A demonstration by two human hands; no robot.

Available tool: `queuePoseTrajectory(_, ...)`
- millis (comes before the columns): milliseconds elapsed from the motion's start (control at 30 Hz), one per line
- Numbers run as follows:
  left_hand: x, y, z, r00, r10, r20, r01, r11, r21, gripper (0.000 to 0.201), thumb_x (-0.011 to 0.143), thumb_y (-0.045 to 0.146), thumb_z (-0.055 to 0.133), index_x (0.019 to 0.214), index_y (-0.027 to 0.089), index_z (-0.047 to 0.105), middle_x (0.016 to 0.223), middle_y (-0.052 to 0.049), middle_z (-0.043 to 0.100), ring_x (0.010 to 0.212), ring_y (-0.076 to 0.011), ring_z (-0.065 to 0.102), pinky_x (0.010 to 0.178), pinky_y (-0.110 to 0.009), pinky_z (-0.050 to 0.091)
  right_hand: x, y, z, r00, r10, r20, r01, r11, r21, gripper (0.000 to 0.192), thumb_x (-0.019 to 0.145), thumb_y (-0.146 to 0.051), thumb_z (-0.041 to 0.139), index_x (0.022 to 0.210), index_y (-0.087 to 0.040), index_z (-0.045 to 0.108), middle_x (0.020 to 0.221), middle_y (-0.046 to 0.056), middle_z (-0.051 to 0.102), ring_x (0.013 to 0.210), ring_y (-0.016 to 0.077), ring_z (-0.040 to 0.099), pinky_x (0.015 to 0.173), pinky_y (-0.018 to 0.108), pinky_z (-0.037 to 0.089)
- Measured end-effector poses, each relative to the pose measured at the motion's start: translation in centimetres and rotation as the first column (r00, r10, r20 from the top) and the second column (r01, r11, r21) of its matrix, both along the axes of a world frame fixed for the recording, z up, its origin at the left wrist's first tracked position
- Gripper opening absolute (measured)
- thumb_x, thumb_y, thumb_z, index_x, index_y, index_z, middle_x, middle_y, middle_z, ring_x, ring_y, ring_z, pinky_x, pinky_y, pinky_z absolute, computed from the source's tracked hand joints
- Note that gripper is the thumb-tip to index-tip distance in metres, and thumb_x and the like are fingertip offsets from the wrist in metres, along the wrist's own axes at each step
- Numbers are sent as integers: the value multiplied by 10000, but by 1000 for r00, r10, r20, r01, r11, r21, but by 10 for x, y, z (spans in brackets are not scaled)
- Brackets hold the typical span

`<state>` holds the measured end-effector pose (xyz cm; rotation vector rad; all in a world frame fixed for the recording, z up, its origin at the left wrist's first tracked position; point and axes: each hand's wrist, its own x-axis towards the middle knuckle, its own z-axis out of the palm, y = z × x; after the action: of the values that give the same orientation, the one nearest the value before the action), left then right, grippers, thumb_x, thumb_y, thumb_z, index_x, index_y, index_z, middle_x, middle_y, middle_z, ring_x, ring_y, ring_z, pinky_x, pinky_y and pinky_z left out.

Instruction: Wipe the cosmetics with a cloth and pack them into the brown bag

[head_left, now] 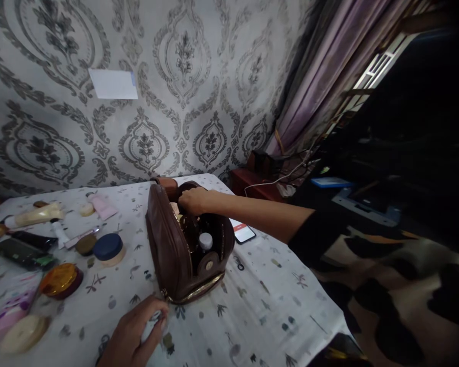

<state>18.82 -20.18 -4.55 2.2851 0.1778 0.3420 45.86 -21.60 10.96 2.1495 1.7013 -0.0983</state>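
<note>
A brown leather pouch (168, 244) stands unzipped in the middle of the white patterned tablecloth (260, 306). Inside it I see a white-capped bottle (205, 240) and a round brown lid (207, 263). My right hand (193, 200) reaches in over the pouch's far top edge, fingers curled down into the opening next to a beige item (174, 208); what it grips is hidden. My left hand (137, 331) lies at the near edge, fingertips pinched at the lower end of the gold zipper (193, 293).
Cosmetics are spread left of the pouch: a blue-lidded jar (107, 248), an orange-lidded jar (60, 279), a pink tube (102, 205), a cream tube (34, 215), a dark flat case (23, 253). A phone (243, 232) lies right of the pouch, near the table's right edge.
</note>
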Motion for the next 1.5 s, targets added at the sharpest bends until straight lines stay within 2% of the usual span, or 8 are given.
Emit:
queuePoseTrajectory(100, 0, -1, 1, 1000, -1, 31, 1, 1000, 2, 149, 952, 289, 474, 939, 249, 616, 868, 20, 706, 807, -125, 688, 748, -162, 518, 1, 3, -9, 999, -31, -9, 31, 1000, -1, 316, 850, -147, 613, 1152, -84, 684, 1163, 219, 687, 1086, 298, 674, 865, 344, 543)
queuePoseTrajectory(267, -1, 0, 1, 999, -5, 32, 5, 1000, 0, 125, 947, 279, 489, 937, 254, 611, 869, 28, 708, 805, -118, 687, 750, -153, 516, 1, -2, -5, 998, -36, -53, 36, 999, -6, 447, 844, -280, 687, 1227, -60, 621, 1268, 240, 623, 1171, 329, 620, 914, 349, 525)
queuePoseTrajectory(467, -1, -1, 1, 999, 8, 48, -9, 1000, 13, 146, 947, 289, 477, 945, 254, 619, 880, 11, 709, 836, -139, 695, 761, -169, 529, 3, -3, -5, 992, -66, -107, 65, 998, -8, 518, 818, -235, 712, 1279, -50, 563, 1227, 246, 632, 1110, 315, 651, 852, 309, 538)
queuePoseTrajectory(633, 0, -2, -1, 999, 36, 40, -36, 999, 16, 159, 948, 304, 479, 941, 257, 631, 860, 14, 707, 837, -142, 702, 755, -164, 533, 5, -8, -13, 990, -66, -128, 71, 997, 42, 470, 846, -151, 650, 1296, -62, 550, 1261, 249, 599, 1102, 308, 650, 846, 317, 534)
queuePoseTrajectory(900, 1, -2, -1, 999, 44, 33, -43, 999, -17, 173, 947, 305, 468, 924, 251, 631, 856, 5, 706, 825, -140, 702, 745, -163, 534, 14, 1, -17, 981, -84, -176, 103, 989, 104, 306, 907, -159, 549, 1185, -87, 655, 1199, 210, 661, 1125, 294, 637, 861, 303, 507)
queuePoseTrajectory(1200, 1, 0, -1, 999, 6, 53, -6, 1000, -7, 152, 939, 255, 468, 936, 248, 620, 856, 10, 707, 824, -134, 694, 769, -163, 524, 14, 5, -12, 964, -142, -225, 170, 979, 113, 311, 889, -206, 606, 1185, -141, 679, 1254, 163, 655, 1158, 280, 624, 885, 276, 495)
queuePoseTrajectory(1333, 2, -1, 0, 999, -2, 34, 3, 1000, -13, 161, 941, 250, 456, 933, 244, 617, 852, 9, 703, 815, -132, 688, 768, -166, 519, 12, 5, -10, 956, -180, -233, 214, 968, 129, 410, 894, -269, 617, 1260, -83, 615, 1263, 199, 644, 1120, 274, 644, 834, 260, 512)
queuePoseTrajectory(1500, 2, -1, -1, 1000, -2, 18, 2, 999, -33, 168, 944, 289, 461, 918, 241, 619, 854, -4, 709, 802, -145, 686, 748, -177, 526, 11, 7, -6, 947, -223, -230, 248, 965, 87, 322, 880, -222, 622, 1122, -20, 688, 1114, 205, 708, 1003, 255, 693, 757, 228, 516)
